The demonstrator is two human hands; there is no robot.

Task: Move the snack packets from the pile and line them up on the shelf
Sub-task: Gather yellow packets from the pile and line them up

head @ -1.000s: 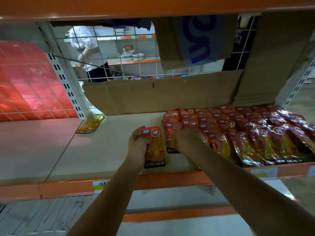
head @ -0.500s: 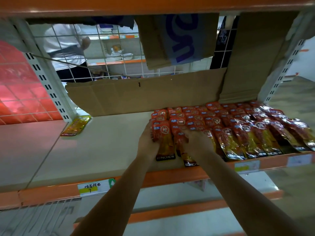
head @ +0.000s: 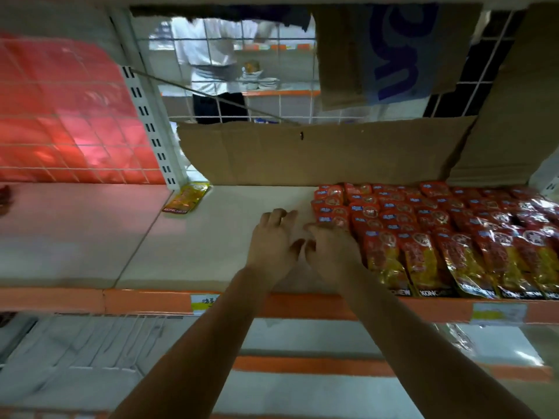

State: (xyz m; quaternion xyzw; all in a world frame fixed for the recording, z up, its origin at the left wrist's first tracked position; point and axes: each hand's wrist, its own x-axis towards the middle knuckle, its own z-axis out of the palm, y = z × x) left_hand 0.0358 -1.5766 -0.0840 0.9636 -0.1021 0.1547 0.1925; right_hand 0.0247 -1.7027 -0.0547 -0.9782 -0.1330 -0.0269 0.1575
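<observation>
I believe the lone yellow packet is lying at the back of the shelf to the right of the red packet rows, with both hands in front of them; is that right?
Not quite: the head view shows the lone yellow packet at the back of the shelf to the left of the red packet rows, not the right. The left hand and right hand are at the rows' left front corner.

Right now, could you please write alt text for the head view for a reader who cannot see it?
Two bare hands, the left hand and right hand, rest side by side on a pale shelf at the left edge of rows of red snack packets. A lone yellow packet lies at the back left, before brown cardboard.
</observation>
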